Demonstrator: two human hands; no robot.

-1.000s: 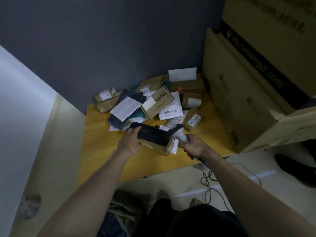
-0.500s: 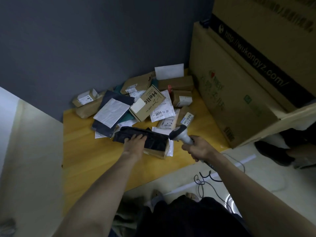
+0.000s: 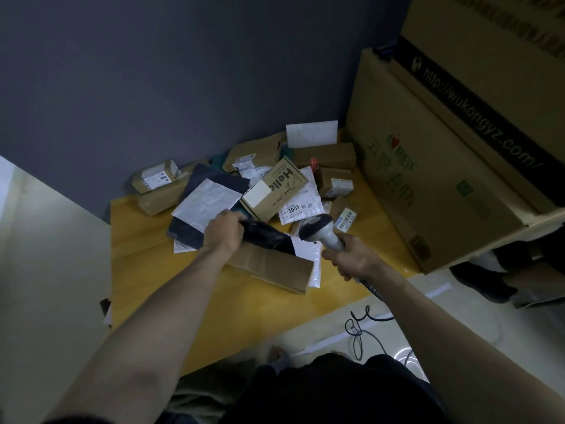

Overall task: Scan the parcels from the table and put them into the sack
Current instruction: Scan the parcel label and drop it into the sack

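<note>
My left hand [image 3: 223,232] grips one end of a black plastic parcel [image 3: 267,237], which lies across a flat brown cardboard parcel [image 3: 272,266] on the yellow table [image 3: 143,270]. In my right hand [image 3: 354,257] I hold a grey barcode scanner [image 3: 318,229] by its handle, its head close to the black parcel's right end. Behind them a heap of parcels covers the table's far side, among them a "Hello" box [image 3: 275,191] and a dark mailer with a white label [image 3: 208,198]. No sack is clearly in view.
Large stacked cardboard boxes [image 3: 443,166] stand at the table's right edge. A grey wall closes the back. The scanner's black cable [image 3: 363,325] coils down over the pale floor. Dark shoes [image 3: 480,280] lie under the boxes at right.
My left hand has slid to the black parcel's left end and closed on it, uncovering the brown parcel beneath. The scanner has stayed beside it. My view has shifted.
</note>
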